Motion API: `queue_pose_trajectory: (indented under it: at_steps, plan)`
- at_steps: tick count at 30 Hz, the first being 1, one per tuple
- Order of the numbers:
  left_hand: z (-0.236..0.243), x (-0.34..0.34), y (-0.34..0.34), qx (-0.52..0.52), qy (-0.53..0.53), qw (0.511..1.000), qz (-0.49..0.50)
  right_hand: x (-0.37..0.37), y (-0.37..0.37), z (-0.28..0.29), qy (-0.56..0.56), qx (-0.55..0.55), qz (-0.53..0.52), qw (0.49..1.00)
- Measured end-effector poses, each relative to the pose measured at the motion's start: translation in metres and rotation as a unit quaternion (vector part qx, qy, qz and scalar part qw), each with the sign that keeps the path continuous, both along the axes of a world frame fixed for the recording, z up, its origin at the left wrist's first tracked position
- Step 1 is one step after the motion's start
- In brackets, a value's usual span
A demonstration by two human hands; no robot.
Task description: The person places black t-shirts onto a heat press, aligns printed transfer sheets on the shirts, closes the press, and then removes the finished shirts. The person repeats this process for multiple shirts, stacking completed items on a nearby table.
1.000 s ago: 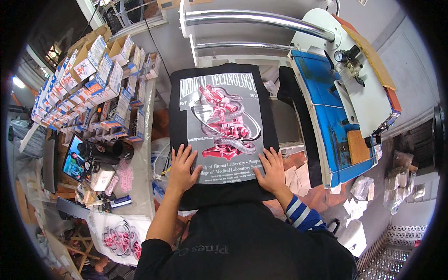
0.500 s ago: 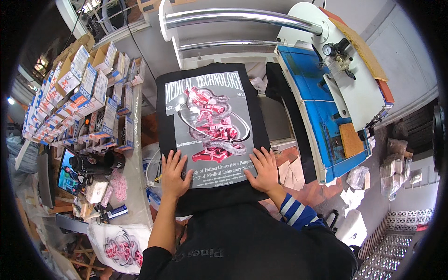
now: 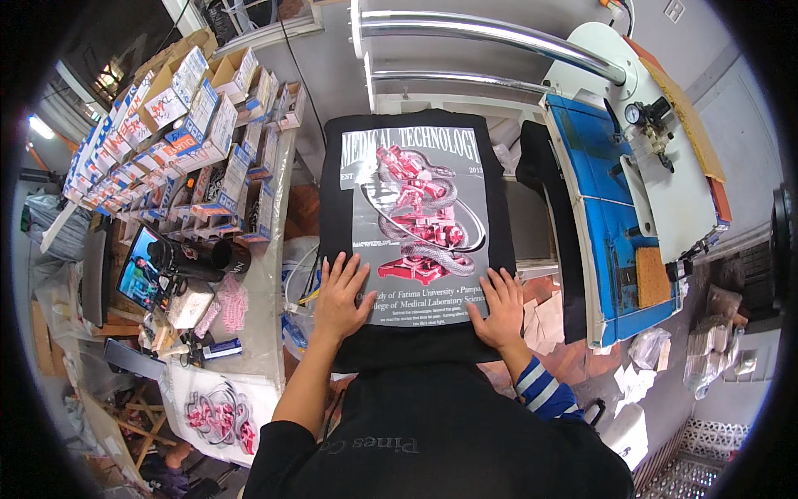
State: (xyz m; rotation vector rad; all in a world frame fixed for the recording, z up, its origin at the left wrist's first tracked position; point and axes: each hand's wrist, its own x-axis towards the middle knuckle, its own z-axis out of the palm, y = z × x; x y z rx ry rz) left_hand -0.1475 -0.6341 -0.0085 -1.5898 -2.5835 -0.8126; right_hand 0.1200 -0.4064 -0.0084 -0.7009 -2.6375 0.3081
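Observation:
A black garment [image 3: 345,351] lies spread on the press platen, with a large grey film [image 3: 420,270] on it showing a red and silver snake design and white lettering. My left hand [image 3: 341,295] lies flat over the film's lower left edge, fingers spread onto the black fabric. My right hand [image 3: 499,308] rests likewise on the lower right edge, fingers apart, its thumb on the film. Neither hand grips anything. The platen itself is mostly hidden under the fabric.
A press head [image 3: 582,208] with blue pad and gauge stands right, beneath chrome bars [image 3: 490,33]. Left, a table [image 3: 270,291] holds stacked boxes [image 3: 199,133], a lit screen [image 3: 140,262], dark cylinders [image 3: 191,259] and a printed sheet [image 3: 220,416]. Papers and bagged bundles [image 3: 711,333] lie right.
The view has swung slightly left and back right, shifting the scene in the frame. Both hands stay spread at about the same places on the garment and film.

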Motion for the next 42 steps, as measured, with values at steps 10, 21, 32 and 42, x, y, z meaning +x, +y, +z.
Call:
queue_pose_trajectory:
  at_steps: [10,21,32,42]
  plan:
    - [-0.002,-0.002,0.001,-0.011,0.019,1.0,-0.005,0.002,0.004,-0.004,0.007,-0.001,0.007,1.0]
    - [0.003,-0.001,-0.001,-0.013,0.015,1.0,-0.009,0.004,0.005,-0.004,0.017,-0.018,0.016,1.0]
    - [0.034,-0.053,0.157,0.103,0.054,0.991,-0.066,0.004,0.008,0.0,-0.014,-0.025,0.01,1.0]
    - [-0.006,-0.163,0.312,-0.029,0.115,0.991,0.053,0.004,0.007,0.004,-0.016,-0.05,0.003,0.999]
